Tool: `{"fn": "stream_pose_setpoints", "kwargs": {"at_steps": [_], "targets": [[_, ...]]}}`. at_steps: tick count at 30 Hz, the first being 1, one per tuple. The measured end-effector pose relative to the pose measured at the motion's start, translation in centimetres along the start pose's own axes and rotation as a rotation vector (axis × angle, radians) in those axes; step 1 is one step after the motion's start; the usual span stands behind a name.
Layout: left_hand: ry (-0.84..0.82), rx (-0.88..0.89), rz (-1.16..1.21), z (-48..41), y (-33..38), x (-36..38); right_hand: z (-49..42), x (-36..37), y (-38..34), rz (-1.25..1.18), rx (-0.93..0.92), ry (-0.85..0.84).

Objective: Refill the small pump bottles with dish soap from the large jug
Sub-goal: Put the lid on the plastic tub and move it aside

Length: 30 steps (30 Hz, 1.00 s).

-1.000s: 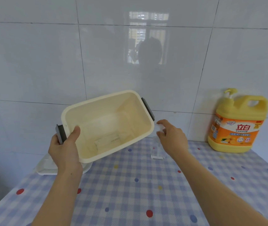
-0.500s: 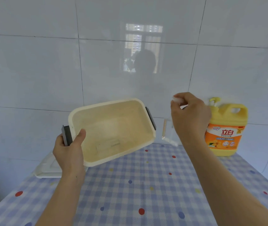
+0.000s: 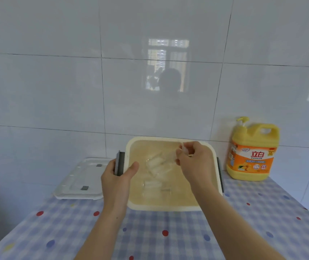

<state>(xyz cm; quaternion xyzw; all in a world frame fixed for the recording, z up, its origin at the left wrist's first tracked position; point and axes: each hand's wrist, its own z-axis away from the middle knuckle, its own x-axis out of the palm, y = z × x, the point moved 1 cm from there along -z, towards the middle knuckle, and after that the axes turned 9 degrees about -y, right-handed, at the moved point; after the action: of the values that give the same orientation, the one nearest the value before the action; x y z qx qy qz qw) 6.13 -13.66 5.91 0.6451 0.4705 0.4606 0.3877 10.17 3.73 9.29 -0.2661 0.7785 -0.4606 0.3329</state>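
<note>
On the table [image 3: 150,237]: a blue-and-white checked cloth with coloured dots covers it. A cream tub [image 3: 168,208] sits on it, open side up, close to the wall at 12 o'clock.
Tub handles: a grey handle [image 3: 119,162] is at the tub's 9 o'clock side and the other handle [image 3: 219,177] at 3 o'clock.
Left hand [image 3: 117,177]: clenched round the grey handle, fingers wrapped on the outside. The thumb lies over the rim and points into the tub.
Right hand [image 3: 193,162]: reaches over the tub from 5 o'clock, fingertips pinching the top of a small bottle [image 3: 157,165].
Small bottle: clear plastic, tilted, its base pointing toward 8 o'clock, held within the tub's opening. I cannot tell whether its base touches the tub floor, and the fingers cover its top.
Second bottle [image 3: 154,186]: a faint clear shape lying on the tub floor, at 6 o'clock from the held one. It is too blurred to show detail.
Jug [image 3: 251,156]: large and yellow with an orange label, a pump and a moulded grip on top. It stands upright on the cloth at 3 o'clock from the tub, just beside it and against the wall. Neither hand touches it.
Lid [image 3: 80,180]: white, flat on the table at 9 o'clock from the tub, with two grey patches on its face.
Wall [image 3: 56,91]: pale glossy tiles with a dim reflection of a window and a person's outline at 12 o'clock.
</note>
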Motion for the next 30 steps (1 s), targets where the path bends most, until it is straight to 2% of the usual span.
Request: {"fn": "stream_pose_setpoints", "kwargs": {"at_steps": [6, 8, 11, 15, 17, 24, 27, 30], "targets": [[0.012, -0.051, 0.012, 0.8, -0.4, -0.6, 0.6, 0.2, 1.8, -0.138, 0.206, 0.022], [0.027, -0.081, 0.033, 0.7, -0.8, -1.0, 0.4, 0.1, 2.7, -0.107, 0.318, -0.008], [0.019, -0.101, 0.019, 0.7, -0.7, -1.1, 0.2, 0.3, 3.6, 0.062, 0.388, -0.154], [-0.013, -0.085, -0.010, 0.6, -0.2, -1.1, 0.4, 0.6, 3.0, 0.650, 0.267, -0.323], [-0.018, -0.086, -0.022, 0.5, -0.1, -1.1, 0.4, 0.7, 2.5, 0.762, 0.207, -0.370], [-0.045, -0.137, -0.042, -0.2, 0.0, -1.1, 0.7, 2.0, 1.4, 0.767, -0.062, -0.489], [-0.071, -0.209, -0.028, -1.2, 0.2, -0.9, -0.1, 1.5, 0.3, 0.645, -0.098, -0.376], [-0.119, -0.336, 0.001, -2.6, -0.5, -0.6, -1.2, -0.5, -1.0, 0.668, -0.105, -0.197]]}}
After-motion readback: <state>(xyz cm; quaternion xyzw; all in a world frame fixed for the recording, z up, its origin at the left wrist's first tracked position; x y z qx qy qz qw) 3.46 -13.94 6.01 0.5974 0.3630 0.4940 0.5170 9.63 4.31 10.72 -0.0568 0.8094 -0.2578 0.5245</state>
